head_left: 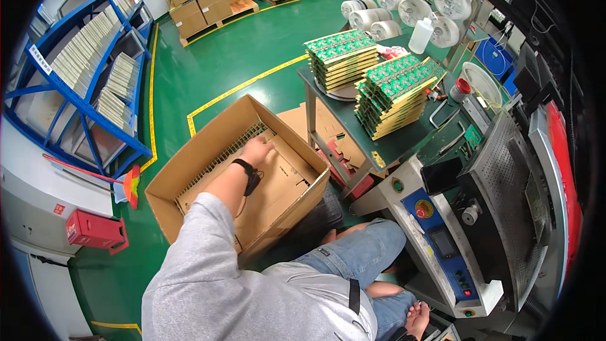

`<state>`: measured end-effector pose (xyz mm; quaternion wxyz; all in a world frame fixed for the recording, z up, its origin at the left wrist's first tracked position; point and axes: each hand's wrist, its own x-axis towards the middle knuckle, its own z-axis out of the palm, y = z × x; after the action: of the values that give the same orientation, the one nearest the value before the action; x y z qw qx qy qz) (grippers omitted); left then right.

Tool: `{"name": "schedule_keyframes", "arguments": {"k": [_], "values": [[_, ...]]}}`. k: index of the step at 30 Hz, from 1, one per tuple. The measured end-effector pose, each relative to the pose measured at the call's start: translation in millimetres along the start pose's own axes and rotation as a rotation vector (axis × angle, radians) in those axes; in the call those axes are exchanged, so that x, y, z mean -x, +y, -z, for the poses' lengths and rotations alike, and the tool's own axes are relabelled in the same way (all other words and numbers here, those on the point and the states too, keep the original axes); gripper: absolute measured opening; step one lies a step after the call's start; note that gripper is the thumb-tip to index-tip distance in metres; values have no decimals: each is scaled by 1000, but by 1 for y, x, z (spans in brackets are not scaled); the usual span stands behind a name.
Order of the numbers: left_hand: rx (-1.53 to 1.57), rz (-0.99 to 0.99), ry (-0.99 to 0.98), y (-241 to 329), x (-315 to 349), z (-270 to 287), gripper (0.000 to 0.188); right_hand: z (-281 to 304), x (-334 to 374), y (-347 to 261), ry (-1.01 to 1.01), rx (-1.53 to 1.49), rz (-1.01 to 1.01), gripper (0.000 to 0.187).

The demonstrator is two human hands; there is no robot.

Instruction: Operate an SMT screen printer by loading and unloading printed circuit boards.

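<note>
My left hand (256, 150), with a black band on its wrist, reaches into an open cardboard box (165, 205) on my left. Its fingers are curled against a flat cardboard sheet (278, 173) inside; whatever they may pinch is hidden. Along the sheet's far left side shows a row of narrow slotted dividers (214, 161). My right hand (416, 320) is low at the right, beside my thigh, with its fingers loosely curled and no object visible in them.
A dark table (319, 98) ahead carries two stacks of green circuit boards (344, 47) and a white squeeze bottle (420, 36). A machine with a blue control panel (435, 240) stands close at my right. Blue shelving (82, 110) is at the left; cartons (211, 6) stand at the back.
</note>
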<state>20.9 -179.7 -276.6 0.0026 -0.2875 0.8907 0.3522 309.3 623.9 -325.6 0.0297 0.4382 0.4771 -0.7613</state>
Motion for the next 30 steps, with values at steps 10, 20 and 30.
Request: {"name": "schedule_keyframes", "arguments": {"k": [10, 20, 30], "values": [[803, 297, -252, 57, 23, 22, 35, 13, 6, 9, 76, -32, 60, 22], [986, 43, -237, 65, 61, 120, 44, 2, 7, -5, 8, 11, 4, 16], [782, -129, -119, 152, 54, 49, 52, -7, 18, 2, 59, 6, 72, 20]]}}
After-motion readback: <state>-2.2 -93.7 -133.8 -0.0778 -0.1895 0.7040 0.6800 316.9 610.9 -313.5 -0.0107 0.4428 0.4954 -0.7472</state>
